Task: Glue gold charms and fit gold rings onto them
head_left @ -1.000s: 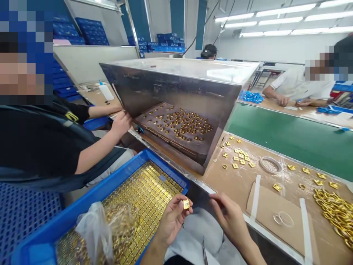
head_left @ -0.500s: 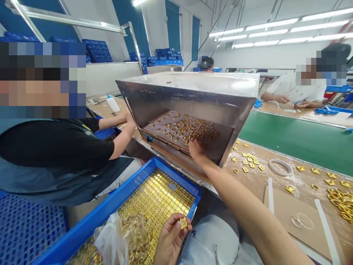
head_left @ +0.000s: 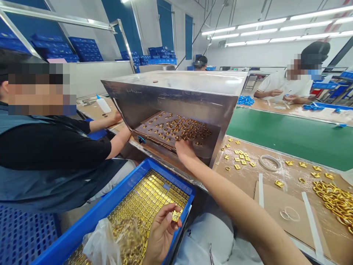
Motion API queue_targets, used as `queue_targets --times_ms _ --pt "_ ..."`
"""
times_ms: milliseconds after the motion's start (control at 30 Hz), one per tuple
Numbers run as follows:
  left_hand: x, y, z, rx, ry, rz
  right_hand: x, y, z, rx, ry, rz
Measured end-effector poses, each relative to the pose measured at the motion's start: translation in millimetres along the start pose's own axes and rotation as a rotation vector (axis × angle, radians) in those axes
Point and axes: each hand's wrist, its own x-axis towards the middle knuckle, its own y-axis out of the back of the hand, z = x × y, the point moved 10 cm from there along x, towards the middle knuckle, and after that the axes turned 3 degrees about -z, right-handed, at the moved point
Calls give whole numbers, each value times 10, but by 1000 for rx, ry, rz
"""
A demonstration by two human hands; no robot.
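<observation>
My left hand is closed in a pinch around a small square gold metal piece, held above the near right side of the blue crate. The crate holds rows of shiny gold square pieces, with a clear plastic bag of gold parts on top. My right hand reaches into a metal hood at the front edge of a brown sheet. Small round gold pieces lie scattered there. Its fingers look bent together, and their tips are hidden from me.
A co-worker sits close on the left, arms beside the hood. Right of the hood, the bench carries loose gold pieces, a tape roll, taped cardboard and heaped gold rings. A green belt runs behind.
The view has swung right, so most things sit further left. My right hand has shifted slightly left along the sheet's front edge. My left hand keeps its gold piece.
</observation>
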Motion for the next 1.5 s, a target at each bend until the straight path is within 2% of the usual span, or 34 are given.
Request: queue_targets --times_ms 100,167,267,333,433,600,767,967,1167,1300,1500 --pt "47 -132 88 23 -48 -27 -613 82 -135 270 160 41" --pt "80 -276 101 37 -68 -65 -1089 112 -31 913 249 48" --pt "125 -563 57 43 -89 -149 -1649 -55 423 1465 105 70" --pt "147 -784 -8 50 -87 -218 -1893 -246 671 1667 -17 49" --pt "159 -1145 -127 67 -76 -352 -2119 -489 947 1863 -169 61" --pt "156 -1615 -371 63 -63 -501 -2355 -641 1238 2020 -275 167" --pt "155 -1852 -608 35 -25 -530 -2502 -658 1431 2101 -277 250" --pt "185 -1965 -807 85 43 -498 -2623 -720 1679 2173 -316 348" --pt "186 -2078 -938 84 72 -521 -2683 -713 1765 2250 -298 330" --pt "184 -2128 -962 90 65 -531 -2704 -707 1830 2253 -325 363" --pt "179 -2166 -946 75 48 -566 -2696 -676 1829 2228 -326 348"
